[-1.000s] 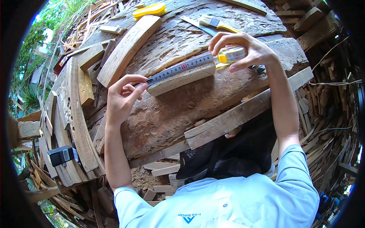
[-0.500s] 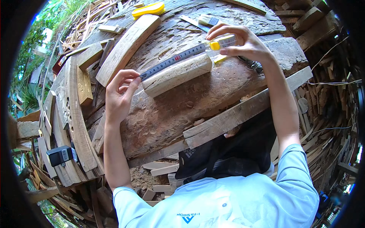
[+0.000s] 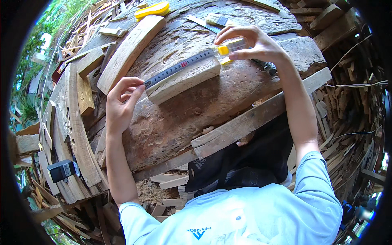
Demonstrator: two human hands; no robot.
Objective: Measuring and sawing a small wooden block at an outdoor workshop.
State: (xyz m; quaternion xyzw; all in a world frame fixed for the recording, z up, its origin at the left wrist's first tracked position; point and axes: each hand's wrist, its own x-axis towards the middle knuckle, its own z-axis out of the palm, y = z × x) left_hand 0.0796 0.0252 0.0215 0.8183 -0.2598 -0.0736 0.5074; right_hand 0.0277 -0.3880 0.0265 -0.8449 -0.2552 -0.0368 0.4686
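A tape measure's dark blade is stretched along the upper edge of a short squared wood block, which lies on a big weathered log. My left hand pinches the blade's free end, just off the block's left end. Held in my right hand is the clear and yellow case of the tape measure, beyond the block's right end. The thumb and fingers grip the case from both sides. Beneath my right wrist, a dark strap-like item is partly hidden.
Behind the block lie a paintbrush and a yellow brush-shaped tool. A long plank and curved wood pieces are at the left, with a small black box. A board runs along the log's near edge.
The whole view has shifted, so everything sits slightly farther left. Both hands keep their grip, and the blade remains stretched along the block.
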